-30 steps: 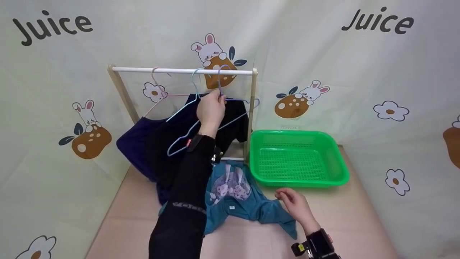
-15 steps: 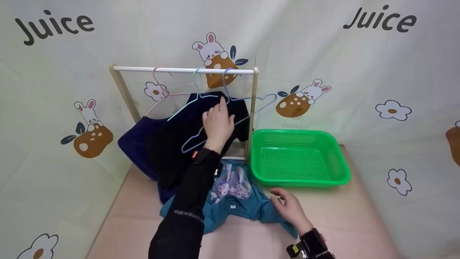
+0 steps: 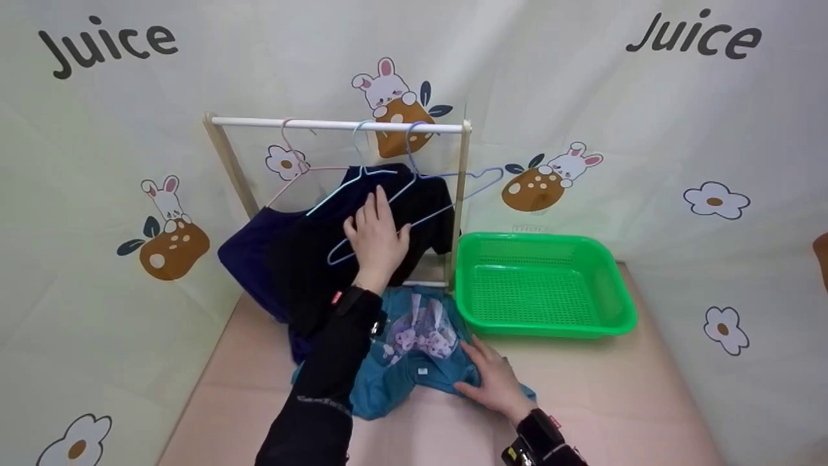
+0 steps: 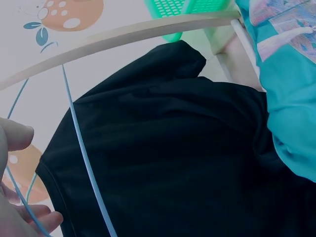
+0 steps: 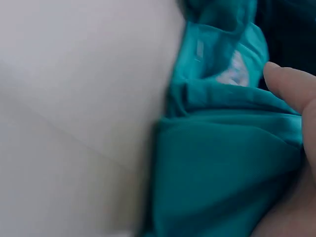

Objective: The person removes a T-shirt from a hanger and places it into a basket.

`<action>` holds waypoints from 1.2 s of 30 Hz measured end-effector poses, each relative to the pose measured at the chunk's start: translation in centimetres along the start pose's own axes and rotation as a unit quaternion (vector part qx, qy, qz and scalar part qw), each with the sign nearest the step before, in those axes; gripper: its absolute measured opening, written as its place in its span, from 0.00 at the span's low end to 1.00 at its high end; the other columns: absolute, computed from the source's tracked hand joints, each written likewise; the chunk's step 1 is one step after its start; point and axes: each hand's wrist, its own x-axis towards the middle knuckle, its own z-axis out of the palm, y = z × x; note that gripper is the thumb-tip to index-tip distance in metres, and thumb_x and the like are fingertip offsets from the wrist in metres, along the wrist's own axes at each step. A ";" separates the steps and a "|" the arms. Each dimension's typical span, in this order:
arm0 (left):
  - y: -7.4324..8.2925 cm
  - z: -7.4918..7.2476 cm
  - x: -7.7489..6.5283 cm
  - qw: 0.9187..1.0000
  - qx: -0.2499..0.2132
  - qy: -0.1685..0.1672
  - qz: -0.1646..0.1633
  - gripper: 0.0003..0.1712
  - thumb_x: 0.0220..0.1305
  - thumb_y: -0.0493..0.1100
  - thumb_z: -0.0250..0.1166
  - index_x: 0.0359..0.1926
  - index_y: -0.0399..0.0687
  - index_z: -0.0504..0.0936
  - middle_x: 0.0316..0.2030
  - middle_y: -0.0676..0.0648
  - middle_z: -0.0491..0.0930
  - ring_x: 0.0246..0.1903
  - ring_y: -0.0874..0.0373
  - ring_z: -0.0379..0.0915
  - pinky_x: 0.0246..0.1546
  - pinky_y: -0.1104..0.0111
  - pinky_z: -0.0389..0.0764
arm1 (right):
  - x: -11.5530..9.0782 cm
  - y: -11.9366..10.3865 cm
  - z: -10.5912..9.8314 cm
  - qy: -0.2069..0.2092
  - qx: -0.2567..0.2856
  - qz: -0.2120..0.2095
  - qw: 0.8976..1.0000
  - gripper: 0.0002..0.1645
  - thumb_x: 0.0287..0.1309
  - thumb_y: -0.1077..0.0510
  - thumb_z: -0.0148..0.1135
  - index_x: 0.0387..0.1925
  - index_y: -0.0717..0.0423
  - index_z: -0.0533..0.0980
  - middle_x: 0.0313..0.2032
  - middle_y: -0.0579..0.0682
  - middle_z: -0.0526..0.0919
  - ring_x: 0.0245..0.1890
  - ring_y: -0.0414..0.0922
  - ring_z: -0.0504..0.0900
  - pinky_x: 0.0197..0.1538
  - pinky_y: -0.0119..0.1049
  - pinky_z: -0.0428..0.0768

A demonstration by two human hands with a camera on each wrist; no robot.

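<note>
A bare periwinkle hanger (image 3: 432, 215) hangs by its hook at the right of the rack's white rail (image 3: 323, 123). My left hand (image 3: 377, 244) is in front of it, fingers extended and apart, the hanger's wire passing by them in the left wrist view. Behind, a black T-shirt (image 4: 163, 133) hangs on a mint hanger (image 3: 330, 194). Below lies a teal garment (image 3: 381, 391) with a pink-and-lilac print, spread on the table. My right hand (image 3: 495, 382) rests over its right part with the fingers spread; the right wrist view shows the thumb (image 5: 291, 86) at the cloth.
A navy garment (image 3: 249, 255) hangs on a pink hanger (image 3: 284, 189) at the left of the rack. Right of the rack's wooden post (image 3: 461, 188) stands a green plastic basket (image 3: 550, 331). Printed cloth walls (image 3: 647, 129) enclose the table (image 3: 621, 401).
My left hand has let go of the periwinkle hanger, now on the rail, and moved down slightly. The right hand has moved left onto the teal garment.
</note>
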 end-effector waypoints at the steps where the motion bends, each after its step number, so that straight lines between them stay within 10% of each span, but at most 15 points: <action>1: -0.2 0.0 -0.1 1.000 -0.005 0.002 -0.001 0.49 0.63 0.52 0.68 0.76 0.40 0.53 0.69 0.36 0.64 0.64 0.41 0.60 0.62 0.41 0.52 | -0.1 0.0 0.4 -0.005 -0.009 -0.003 1.000 0.48 0.52 0.48 0.74 0.70 0.59 0.65 0.69 0.71 0.59 0.65 0.72 0.61 0.58 0.72 0.63; 14: -2.9 -0.3 -2.5 1.000 -0.026 0.017 0.002 0.51 0.60 0.52 0.70 0.76 0.40 0.54 0.69 0.35 0.61 0.66 0.40 0.57 0.63 0.40 0.50 | -0.5 0.7 2.7 -0.076 -0.097 0.037 0.992 0.43 0.54 0.42 0.71 0.70 0.47 0.68 0.69 0.67 0.61 0.70 0.70 0.55 0.64 0.70 0.55; 23: -4.9 -0.9 -4.1 0.999 -0.029 0.032 0.014 0.51 0.61 0.54 0.69 0.75 0.39 0.54 0.70 0.34 0.59 0.67 0.39 0.55 0.64 0.40 0.49 | -0.1 1.5 2.3 0.024 -0.169 0.019 0.985 0.24 0.47 0.54 0.77 0.48 0.52 0.82 0.48 0.54 0.80 0.47 0.55 0.77 0.47 0.52 0.78; 31: -6.5 -2.0 -5.6 0.997 -0.066 0.046 0.020 0.53 0.58 0.52 0.72 0.76 0.39 0.53 0.71 0.33 0.59 0.68 0.37 0.54 0.64 0.40 0.52 | -0.7 2.3 0.2 0.040 -0.020 0.070 0.997 0.15 0.51 0.59 0.72 0.42 0.56 0.81 0.38 0.49 0.81 0.42 0.54 0.81 0.45 0.50 0.78; 36: -7.4 -2.9 -7.3 0.992 -0.098 0.068 0.026 0.52 0.57 0.48 0.73 0.75 0.38 0.55 0.70 0.33 0.59 0.67 0.36 0.56 0.63 0.39 0.54 | -0.9 2.3 -1.6 0.079 0.110 0.091 0.987 0.14 0.55 0.60 0.70 0.43 0.59 0.80 0.44 0.56 0.83 0.48 0.58 0.81 0.53 0.55 0.75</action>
